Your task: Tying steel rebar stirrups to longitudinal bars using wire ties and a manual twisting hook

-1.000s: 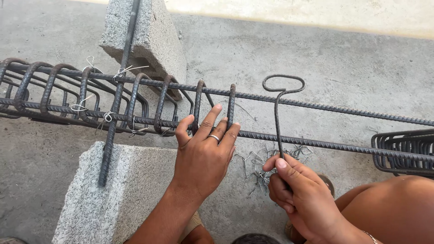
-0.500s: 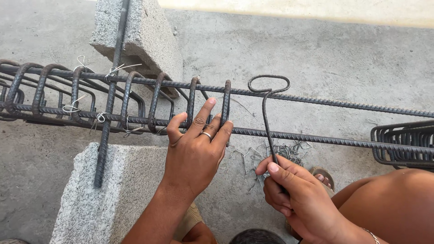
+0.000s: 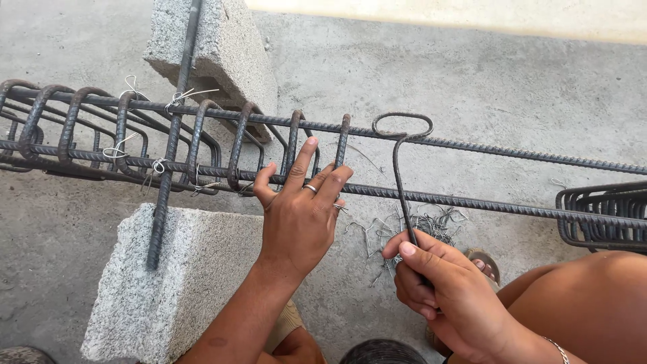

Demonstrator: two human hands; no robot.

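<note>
Tying hook (image 3: 402,168) | right hand (image 3: 445,290) fingers closed round its shank | left hand (image 3: 300,216) fingers spread on rebar cage (image 3: 202,145)

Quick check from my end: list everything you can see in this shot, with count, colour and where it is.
long ribbed bars: at least two, dark grey, running left to right
stirrup loops: several, dark, around the bars at left
stacked stirrups: a bundle, dark, right edge
concrete blocks: two, pale grey, left
cross bar: one, dark, lying across both blocks
wire offcuts: a pile, grey, on the floor
hook tool: one, dark, looped top
left hand: on the bars
right hand: gripping the hook tool
</note>
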